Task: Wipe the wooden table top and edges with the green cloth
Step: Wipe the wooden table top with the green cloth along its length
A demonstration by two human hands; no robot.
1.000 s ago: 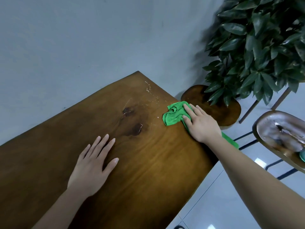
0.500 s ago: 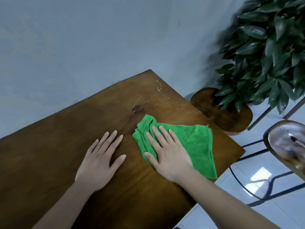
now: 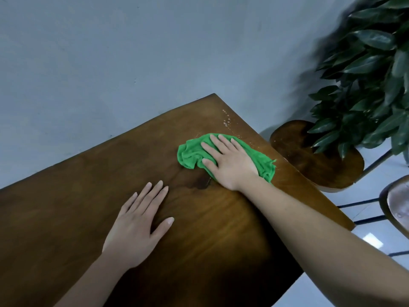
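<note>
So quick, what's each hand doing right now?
Left hand: open, flat on the wooden table, holding nothing.
Right hand: open, palm pressing the green cloth onto the table.

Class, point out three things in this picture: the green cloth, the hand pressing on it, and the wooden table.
green cloth (image 3: 190, 155), head view, on its bunched left part.
right hand (image 3: 230, 161), head view, on the back of the hand.
wooden table (image 3: 88, 196), head view, on bare top, left of the flat hand.

Your right hand (image 3: 230, 165) lies flat on the crumpled green cloth (image 3: 192, 155), near the far right corner of the brown wooden table (image 3: 66, 207). Your left hand (image 3: 137, 224) rests on the top, nearer you. A round wooden stool (image 3: 309, 160) stands right of the table, under the leafy plant (image 3: 371, 74).
</note>
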